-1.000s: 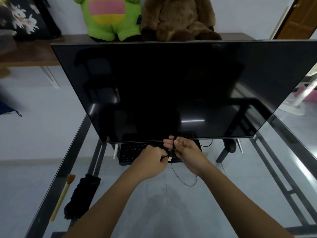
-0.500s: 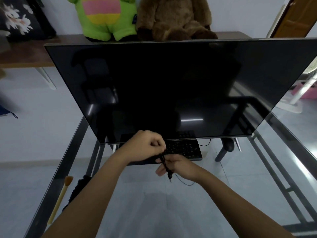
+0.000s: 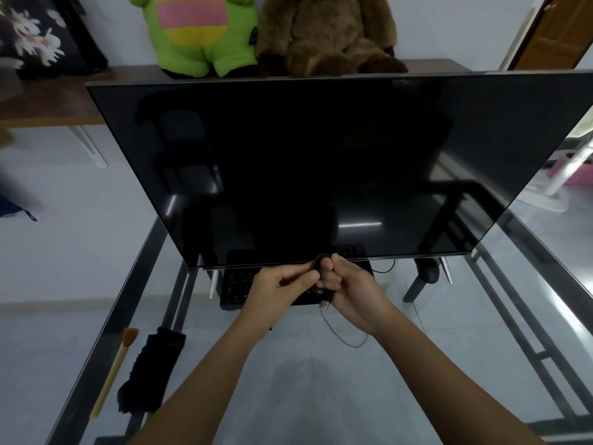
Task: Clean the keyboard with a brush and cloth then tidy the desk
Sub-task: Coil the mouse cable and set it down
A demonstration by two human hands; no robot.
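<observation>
A black keyboard (image 3: 236, 284) lies on the glass desk (image 3: 321, 380) under the monitor's lower edge, mostly hidden by my hands. My left hand (image 3: 279, 289) and my right hand (image 3: 349, 287) meet just above it. Both pinch the thin black keyboard cable (image 3: 319, 271), which is wound into a small coil between them. Its USB plug (image 3: 324, 305) hangs below my right hand, and a slack loop trails on the glass. A wooden-handled brush (image 3: 115, 370) and a black cloth (image 3: 152, 370) lie side by side near the desk's left edge.
A large dark monitor (image 3: 321, 168) leans over the back of the desk on thin metal feet. A black mouse (image 3: 428, 271) sits at its right foot. Behind are a green plush toy (image 3: 195, 30) and a brown teddy bear (image 3: 327, 33) on a wooden bench.
My left hand came down from above the right and my right hand rose, so both now meet again at the cable. The cable has gathered into a tighter coil.
</observation>
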